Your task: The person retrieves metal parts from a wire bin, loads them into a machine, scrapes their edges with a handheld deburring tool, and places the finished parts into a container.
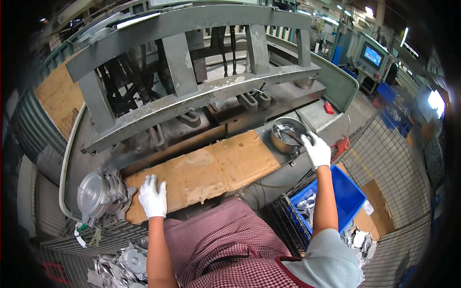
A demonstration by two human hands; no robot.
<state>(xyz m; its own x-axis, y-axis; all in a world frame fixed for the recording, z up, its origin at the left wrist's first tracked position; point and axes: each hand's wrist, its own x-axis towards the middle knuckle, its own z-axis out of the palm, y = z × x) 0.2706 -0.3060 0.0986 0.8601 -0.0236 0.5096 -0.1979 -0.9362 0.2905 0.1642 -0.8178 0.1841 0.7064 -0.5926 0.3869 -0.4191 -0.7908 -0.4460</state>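
I watched the left hand, in a white fabric glove [152, 198], palm down over the left end of a long, worn sheet of brown cardboard [211, 165]. Its fingers were partly extended and slightly apart, and it had hold of nothing; I could not tell whether it pressed on the cardboard. The sheet lay along the front edge of the grey metal surface [314, 114] of the machine.

The right hand, also gloved in white [318, 152], was out past the cardboard's right end, its fingers bent and closed on the end of a thin dark handle [294, 138]. That handle slanted over the rim of a round, open metal pot [280, 144], which stood near the front edge of the surface, just beside the cardboard's right end. I could not make out the handle's far end inside the pot.

At the surface's left front corner, close to the left hand, I saw a stack of round, flat grey metal castings [91, 194] with lugged rims. A small bright red object [328, 107] lay toward the surface's right edge. A heavy grey steel frame with broad uprights [180, 65] spanned the back. Below the front edge, a rectangular blue plastic crate [348, 192] held silvery metal pieces [307, 207], partly behind the right forearm.
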